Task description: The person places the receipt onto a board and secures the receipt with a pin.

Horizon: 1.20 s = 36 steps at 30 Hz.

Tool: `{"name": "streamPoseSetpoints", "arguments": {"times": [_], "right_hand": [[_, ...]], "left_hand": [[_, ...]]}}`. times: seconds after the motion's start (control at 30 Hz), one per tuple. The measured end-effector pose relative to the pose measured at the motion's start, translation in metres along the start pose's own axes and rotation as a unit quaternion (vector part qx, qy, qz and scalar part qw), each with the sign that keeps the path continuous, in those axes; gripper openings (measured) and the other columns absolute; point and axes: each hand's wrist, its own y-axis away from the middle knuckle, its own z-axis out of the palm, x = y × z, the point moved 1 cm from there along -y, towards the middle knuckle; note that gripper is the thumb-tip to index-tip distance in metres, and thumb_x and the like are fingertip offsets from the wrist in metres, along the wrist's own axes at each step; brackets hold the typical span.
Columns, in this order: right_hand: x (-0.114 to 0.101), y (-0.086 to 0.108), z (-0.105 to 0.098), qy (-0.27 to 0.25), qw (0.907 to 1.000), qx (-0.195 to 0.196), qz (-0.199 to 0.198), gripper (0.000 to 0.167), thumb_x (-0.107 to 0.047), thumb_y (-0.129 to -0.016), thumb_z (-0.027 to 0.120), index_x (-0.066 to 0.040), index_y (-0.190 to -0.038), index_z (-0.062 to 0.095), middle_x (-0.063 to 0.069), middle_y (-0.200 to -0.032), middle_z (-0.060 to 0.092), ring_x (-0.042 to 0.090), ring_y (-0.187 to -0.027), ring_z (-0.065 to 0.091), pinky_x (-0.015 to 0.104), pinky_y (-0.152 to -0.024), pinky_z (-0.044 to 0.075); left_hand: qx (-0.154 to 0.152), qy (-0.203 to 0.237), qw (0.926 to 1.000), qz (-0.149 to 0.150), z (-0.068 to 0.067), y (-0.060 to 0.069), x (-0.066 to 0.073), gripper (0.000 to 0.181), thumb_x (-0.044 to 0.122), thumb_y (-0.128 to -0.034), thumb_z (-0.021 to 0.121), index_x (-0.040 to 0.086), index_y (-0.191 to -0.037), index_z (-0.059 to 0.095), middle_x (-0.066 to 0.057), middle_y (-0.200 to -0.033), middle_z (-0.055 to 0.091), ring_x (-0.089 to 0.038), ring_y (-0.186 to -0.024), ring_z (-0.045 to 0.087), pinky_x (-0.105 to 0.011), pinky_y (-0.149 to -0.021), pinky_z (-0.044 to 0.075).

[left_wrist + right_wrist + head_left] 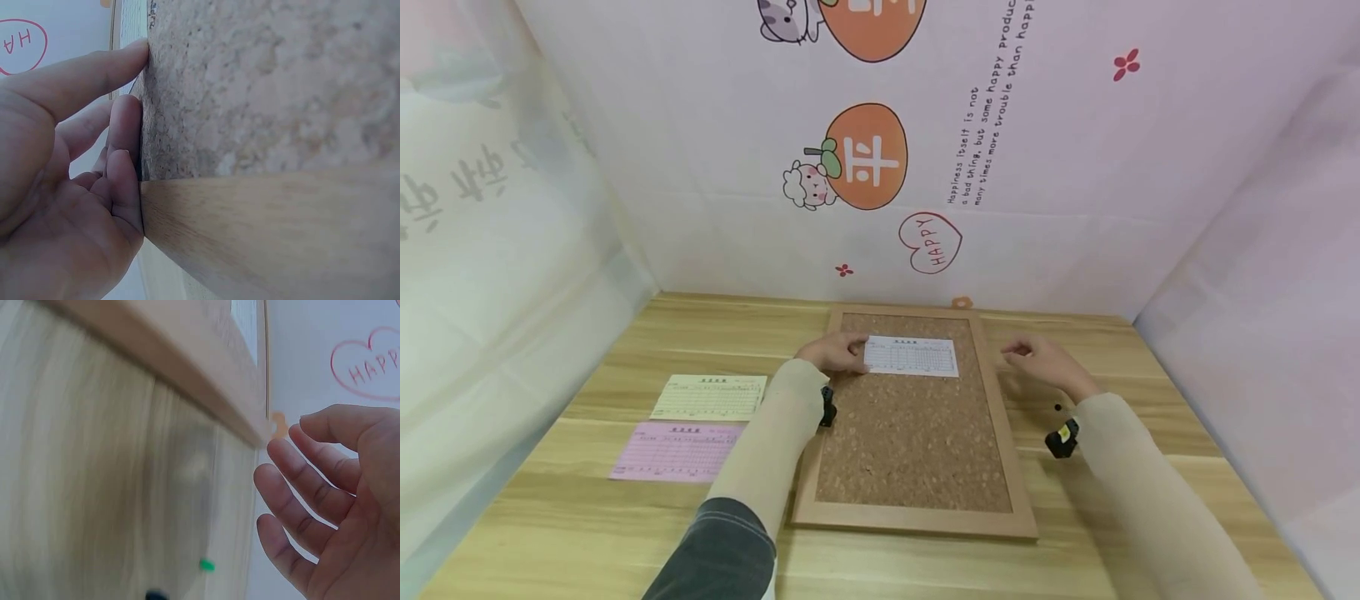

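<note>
White slip: laid flat near the far end of the corkboard (917, 442); its left edge is covered by fingers, and its printed grid is too small to be read. This is the white slip (912, 357).
Left hand: spread at the slip's left end, as the left hand (835, 352) is seen from above; a fingertip is set on the slip's edge in the left wrist view, and the other fingers are bent by the frame (917, 518). Whether the paper is pinched or merely pressed cannot be told.
Right hand: held apart from the board, to its right; the right hand (1037, 360) is shown with loosely bent fingers, and nothing is seen held in them.
Board's left side: partly hidden by the left sleeve (782, 425).
Pink slip: its right end is covered by the same sleeve; the pink slip (677, 451) is placed nearer the viewer than the yellow slip (709, 397), just beside it.
Black dot: seen near the right wrist; the black dot (1058, 407) is too small to be identified.
Green piece: shown blurred on the table (112, 456); what the green piece (207, 565) is cannot be made out.
Wall sheet: printed lettering on the wall sheet (737, 208) is cut off at the top.
</note>
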Motion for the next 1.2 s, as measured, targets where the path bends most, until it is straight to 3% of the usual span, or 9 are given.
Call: {"name": "streamPoseSetpoints", "arguments": {"times": [0.17, 0.37, 0.6, 0.97, 1.2], "right_hand": [[0.018, 0.014, -0.009, 0.002, 0.9998, 0.014, 0.013, 0.04, -0.026, -0.106, 0.051, 0.006, -0.129, 0.06, 0.022, -0.119, 0.063, 0.04, -0.11, 0.057, 0.055, -0.088, 0.047], [0.034, 0.028, -0.016, -0.004, 0.9988, 0.036, 0.034, 0.044, -0.03, -0.106, 0.051, 0.006, -0.131, 0.058, 0.026, -0.12, 0.061, 0.041, -0.108, 0.058, 0.056, -0.087, 0.047], [0.059, 0.04, -0.021, -0.053, 0.9955, 0.035, 0.071, 0.053, -0.036, -0.106, 0.049, 0.008, -0.137, 0.052, 0.028, -0.125, 0.059, 0.041, -0.111, 0.058, 0.057, -0.094, 0.045], [0.079, 0.037, -0.015, -0.099, 0.9895, -0.012, 0.105, 0.053, -0.036, -0.105, 0.052, 0.008, -0.135, 0.052, 0.023, -0.124, 0.06, 0.036, -0.112, 0.056, 0.05, -0.095, 0.045], [0.08, 0.033, -0.017, -0.1, 0.988, -0.022, 0.115, 0.052, -0.036, -0.105, 0.053, 0.009, -0.132, 0.054, 0.021, -0.122, 0.059, 0.031, -0.109, 0.055, 0.04, -0.088, 0.048]], "left_hand": [[-0.002, -0.01, 0.9999, 0.007, 0.001, 0.0, 0.001, 0.073, 0.009, -0.0926, 0.07, 0.003, -0.155, 0.034, -0.016, -0.128, 0.05, -0.022, -0.097, 0.047, -0.028, -0.075, 0.043], [-0.006, 0.0, 1.0, 0.007, 0.002, 0.004, -0.001, 0.072, 0.007, -0.0922, 0.07, 0.001, -0.155, 0.034, -0.015, -0.12, 0.05, -0.021, -0.09, 0.047, -0.028, -0.071, 0.043], [-0.009, 0.019, 0.9997, 0.011, 0.001, 0.003, -0.002, 0.073, 0.005, -0.0908, 0.069, 0.0, -0.154, 0.033, -0.015, -0.113, 0.05, -0.02, -0.083, 0.048, -0.028, -0.067, 0.043], [-0.002, -0.027, 0.9995, 0.013, -0.001, 0.0, 0.0, 0.072, 0.01, -0.0929, 0.07, 0.004, -0.155, 0.034, -0.014, -0.122, 0.05, -0.021, -0.095, 0.046, -0.028, -0.073, 0.041], [0.004, -0.029, 0.9995, 0.009, 0.0, 0.002, 0.001, 0.071, 0.011, -0.093, 0.07, 0.004, -0.155, 0.036, -0.015, -0.125, 0.052, -0.022, -0.097, 0.047, -0.029, -0.075, 0.042]]}}
